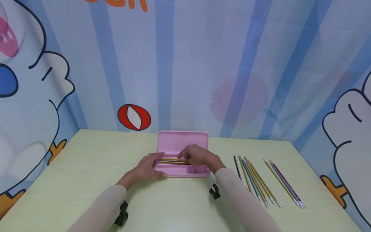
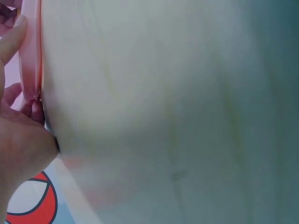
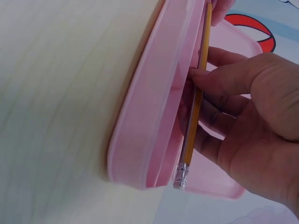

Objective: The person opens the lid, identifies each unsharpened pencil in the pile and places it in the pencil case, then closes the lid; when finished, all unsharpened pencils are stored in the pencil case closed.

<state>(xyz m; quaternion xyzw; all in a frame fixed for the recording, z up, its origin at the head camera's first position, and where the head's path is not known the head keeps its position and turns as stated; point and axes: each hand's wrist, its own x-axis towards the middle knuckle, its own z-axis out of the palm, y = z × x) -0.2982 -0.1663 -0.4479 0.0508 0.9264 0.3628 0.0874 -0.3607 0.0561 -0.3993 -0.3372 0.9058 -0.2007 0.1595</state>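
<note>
Your right grip [image 1: 200,157] pinches one yellow pencil [image 3: 191,133] between thumb and fingers, over one pink pencil case [image 1: 179,170] your left grip [image 1: 146,167] clasps; two pencil groups [image 1: 262,181] lie rightward.

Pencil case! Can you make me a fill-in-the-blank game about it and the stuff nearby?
The pencil case is coloured ____.
The right hand holds a yellow ____.
In the head view, the loose pencils lie to the ____ of the case.

Missing words: pink; pencil; right.

Striped blue backdrop [image 1: 188,64], red-and-white oval print [image 1: 134,117], orange lettering [image 1: 116,4], pink patch [image 1: 246,100], shape unclear
</note>
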